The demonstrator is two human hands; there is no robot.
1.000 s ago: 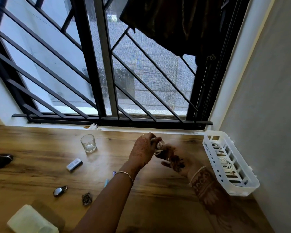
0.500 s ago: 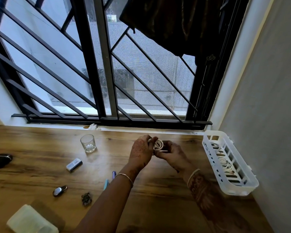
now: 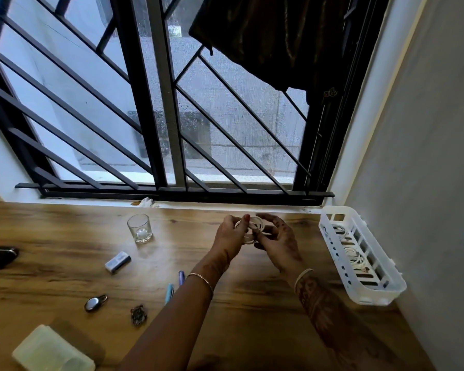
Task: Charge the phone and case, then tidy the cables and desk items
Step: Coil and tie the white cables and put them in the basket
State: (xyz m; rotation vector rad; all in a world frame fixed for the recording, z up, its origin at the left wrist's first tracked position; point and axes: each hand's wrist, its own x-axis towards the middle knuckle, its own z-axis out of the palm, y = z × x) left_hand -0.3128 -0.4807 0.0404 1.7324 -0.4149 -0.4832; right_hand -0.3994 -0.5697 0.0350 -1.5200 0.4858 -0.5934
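Clutter nearest the camera is not yet sorted: a pale box (image 3: 51,352), a dark charm (image 3: 137,314), a metallic fob (image 3: 95,303) and two pens (image 3: 169,292) lie loose on the surface (image 3: 51,228). Farther in, a small white case (image 3: 117,261) rests unconnected (no lead reaches it). A dark device (image 3: 0,257) at the left edge has a white lead entering it, so charging appears partly addressed; whether this is the phone cannot be told. At mid-depth, the left grip (image 3: 229,236) and right grip (image 3: 279,241) both pinch a coiled white cable (image 3: 253,228), held above the surface. A glass (image 3: 140,228) stands to their left. At the right wall, the white basket (image 3: 386,293) already contains coiled cables (image 3: 351,253). Judgement: cable tidying is mid-way; desk items remain.
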